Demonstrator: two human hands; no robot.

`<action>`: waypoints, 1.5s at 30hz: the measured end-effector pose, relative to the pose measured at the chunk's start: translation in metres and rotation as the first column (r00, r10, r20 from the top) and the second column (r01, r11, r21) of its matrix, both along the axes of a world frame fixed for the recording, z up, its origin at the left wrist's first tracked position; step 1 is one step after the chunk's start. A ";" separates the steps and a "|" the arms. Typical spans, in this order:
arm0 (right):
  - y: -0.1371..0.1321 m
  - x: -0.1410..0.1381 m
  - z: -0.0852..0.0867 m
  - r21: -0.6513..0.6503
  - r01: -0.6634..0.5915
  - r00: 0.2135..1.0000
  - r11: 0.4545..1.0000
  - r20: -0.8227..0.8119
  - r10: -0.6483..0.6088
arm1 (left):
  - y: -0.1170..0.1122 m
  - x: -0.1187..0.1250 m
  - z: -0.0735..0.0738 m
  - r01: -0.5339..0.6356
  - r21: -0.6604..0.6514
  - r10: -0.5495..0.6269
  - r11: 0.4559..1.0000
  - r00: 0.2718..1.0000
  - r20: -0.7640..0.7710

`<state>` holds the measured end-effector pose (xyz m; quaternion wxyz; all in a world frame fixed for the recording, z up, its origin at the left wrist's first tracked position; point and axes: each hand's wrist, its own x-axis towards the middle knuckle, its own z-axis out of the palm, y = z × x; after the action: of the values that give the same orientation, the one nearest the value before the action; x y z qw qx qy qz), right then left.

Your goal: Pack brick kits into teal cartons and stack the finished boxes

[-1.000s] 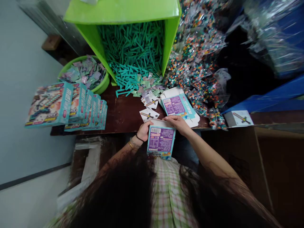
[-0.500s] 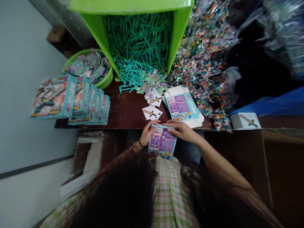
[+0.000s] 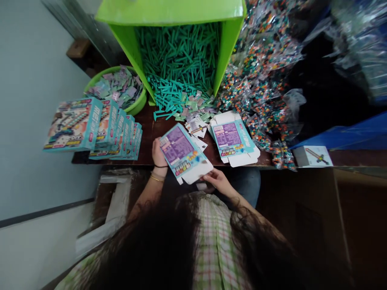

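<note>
Pale wall (image 3: 33, 100) at left, small brown block (image 3: 78, 48), blue panel (image 3: 347, 133), crumpled clear plastic (image 3: 353, 60)

Dim, cool light overall, apparently falling from above. Soft sheen on top of green bin (image 3: 172, 12); interior shaded, darkest toward back. Small glints on plastic bags (image 3: 261, 52) and clear sheeting (image 3: 356, 48). Near-black shadow in recess (image 3: 326, 76) at right; murky below counter (image 3: 151, 131). Slight softness throughout; fine print on held carton (image 3: 178, 147) illegible. Wide-angle stretch at edges, wall (image 3: 30, 100) lines slanting.
</note>
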<state>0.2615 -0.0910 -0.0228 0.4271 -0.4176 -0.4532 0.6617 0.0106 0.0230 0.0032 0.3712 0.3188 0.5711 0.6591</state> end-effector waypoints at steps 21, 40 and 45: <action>0.151 -0.065 0.031 0.444 -0.236 0.648 0.865 0.735 -0.200 | -0.045 -0.044 0.012 0.150 -0.186 -0.221 0.971 0.272 -0.937; 0.183 0.006 0.015 0.461 -0.234 0.320 0.856 0.868 -0.380 | 0.011 -0.049 0.059 0.206 0.041 -0.047 0.978 0.406 -0.913; 0.183 0.006 0.011 0.492 -0.102 0.503 0.864 0.775 -0.382 | -0.025 -0.054 0.090 0.185 0.001 -0.106 0.983 0.571 -0.814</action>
<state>0.2674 0.0915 -0.0115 0.2908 -0.6051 -0.7144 0.1973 -0.0432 -0.0016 0.0933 0.1089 0.6455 0.6201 0.4324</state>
